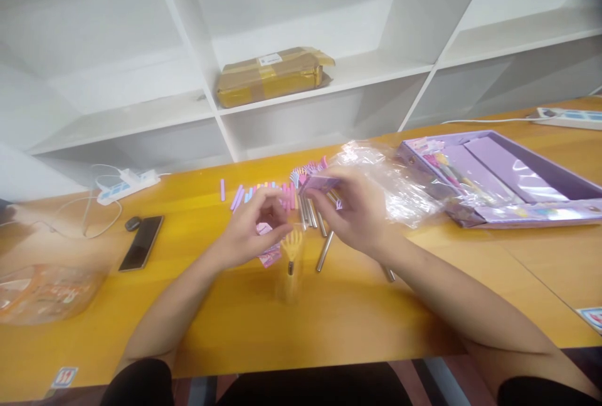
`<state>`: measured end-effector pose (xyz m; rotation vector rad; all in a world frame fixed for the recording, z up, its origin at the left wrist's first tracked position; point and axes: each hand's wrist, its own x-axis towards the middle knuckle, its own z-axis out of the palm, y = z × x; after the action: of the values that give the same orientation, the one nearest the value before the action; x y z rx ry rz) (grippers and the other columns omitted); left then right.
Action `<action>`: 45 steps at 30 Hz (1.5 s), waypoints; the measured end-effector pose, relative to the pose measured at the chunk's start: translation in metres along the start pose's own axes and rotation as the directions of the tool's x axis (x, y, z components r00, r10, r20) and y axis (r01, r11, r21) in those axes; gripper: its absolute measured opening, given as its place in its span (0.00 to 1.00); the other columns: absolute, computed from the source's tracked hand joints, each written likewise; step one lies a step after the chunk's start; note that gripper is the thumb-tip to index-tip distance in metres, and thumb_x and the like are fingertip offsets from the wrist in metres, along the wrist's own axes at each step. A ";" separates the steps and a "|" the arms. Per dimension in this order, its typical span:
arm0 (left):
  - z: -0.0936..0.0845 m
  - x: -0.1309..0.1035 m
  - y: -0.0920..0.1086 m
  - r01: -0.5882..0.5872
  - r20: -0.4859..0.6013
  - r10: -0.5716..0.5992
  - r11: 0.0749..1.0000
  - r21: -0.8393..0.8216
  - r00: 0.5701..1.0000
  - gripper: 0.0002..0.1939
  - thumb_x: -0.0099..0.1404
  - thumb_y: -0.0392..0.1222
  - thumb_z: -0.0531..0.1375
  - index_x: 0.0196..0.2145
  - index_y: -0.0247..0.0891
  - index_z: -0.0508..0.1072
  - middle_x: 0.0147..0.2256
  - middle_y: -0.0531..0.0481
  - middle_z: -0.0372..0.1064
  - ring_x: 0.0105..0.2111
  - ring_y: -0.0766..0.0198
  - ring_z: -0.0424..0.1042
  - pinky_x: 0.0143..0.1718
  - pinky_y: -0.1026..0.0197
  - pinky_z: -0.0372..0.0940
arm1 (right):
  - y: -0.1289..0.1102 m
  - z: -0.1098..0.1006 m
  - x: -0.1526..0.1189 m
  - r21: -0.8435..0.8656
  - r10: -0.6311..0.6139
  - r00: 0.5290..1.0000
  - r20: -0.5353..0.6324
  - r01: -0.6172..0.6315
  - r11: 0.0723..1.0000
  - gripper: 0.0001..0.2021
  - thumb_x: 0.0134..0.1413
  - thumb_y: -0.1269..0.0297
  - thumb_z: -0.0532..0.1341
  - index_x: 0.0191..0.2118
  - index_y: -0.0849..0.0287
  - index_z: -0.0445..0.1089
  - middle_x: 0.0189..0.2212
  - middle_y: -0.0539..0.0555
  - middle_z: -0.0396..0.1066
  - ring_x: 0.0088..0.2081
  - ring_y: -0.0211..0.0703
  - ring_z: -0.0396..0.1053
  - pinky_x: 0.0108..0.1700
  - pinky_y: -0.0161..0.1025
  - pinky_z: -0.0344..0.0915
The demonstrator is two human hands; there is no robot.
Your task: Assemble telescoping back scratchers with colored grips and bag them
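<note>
My left hand (249,230) is over the middle of the table with its fingers curled and the thumb apart from them. Just below its thumb, a yellow hand-shaped scratcher head (291,246) with a short metal neck shows in a blurred clear sleeve. Whether the sleeve touches the thumb, I cannot tell. Pink printed cards (269,258) lie beneath this hand. Between thumb and fingers, my right hand (360,211) grips a small purple printed card (320,184). Metal rods (324,252) and striped hand-shaped heads (308,170) lie around it, partly hidden.
Coloured sticks (237,197) lie behind my left hand. Crumpled clear plastic (395,186) and a purple box (531,214) are to the right. A phone (141,244), a power strip (129,186) and an orange-printed bag (51,293) are left. A taped parcel (273,80) sits on the shelf.
</note>
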<state>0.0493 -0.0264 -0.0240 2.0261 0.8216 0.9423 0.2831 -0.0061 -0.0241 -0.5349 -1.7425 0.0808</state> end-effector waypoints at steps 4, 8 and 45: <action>0.007 0.004 -0.007 -0.296 -0.027 0.297 0.955 0.020 0.955 0.36 0.73 0.30 0.62 0.68 0.56 0.51 0.57 0.46 0.70 0.46 0.66 0.78 0.46 0.58 0.77 | 0.003 0.008 -0.004 0.137 0.236 0.972 0.012 -0.236 0.962 0.17 0.71 0.66 0.63 0.61 0.48 0.67 0.40 0.53 0.75 0.34 0.43 0.75 0.36 0.45 0.75; 0.007 0.007 -0.009 -0.387 0.024 0.387 0.915 0.119 0.922 0.30 0.74 0.29 0.59 0.67 0.54 0.60 0.60 0.44 0.68 0.52 0.62 0.76 0.48 0.57 0.78 | 0.004 0.013 -0.006 0.264 0.308 0.951 0.014 -0.301 0.916 0.18 0.72 0.64 0.63 0.62 0.45 0.65 0.34 0.50 0.70 0.32 0.44 0.71 0.32 0.45 0.72; 0.000 0.004 0.008 0.064 0.062 -0.033 0.792 -0.607 0.998 0.32 0.69 0.55 0.64 0.68 0.45 0.72 0.61 0.38 0.75 0.61 0.40 0.75 0.63 0.33 0.69 | 0.005 -0.003 0.005 0.168 0.237 0.971 0.043 -0.241 0.956 0.07 0.69 0.66 0.67 0.48 0.51 0.71 0.40 0.51 0.74 0.38 0.41 0.73 0.43 0.44 0.72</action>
<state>0.0526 -0.0273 -0.0164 1.4453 0.4514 0.9697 0.2864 0.0000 -0.0210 -0.6161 -1.6672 0.4069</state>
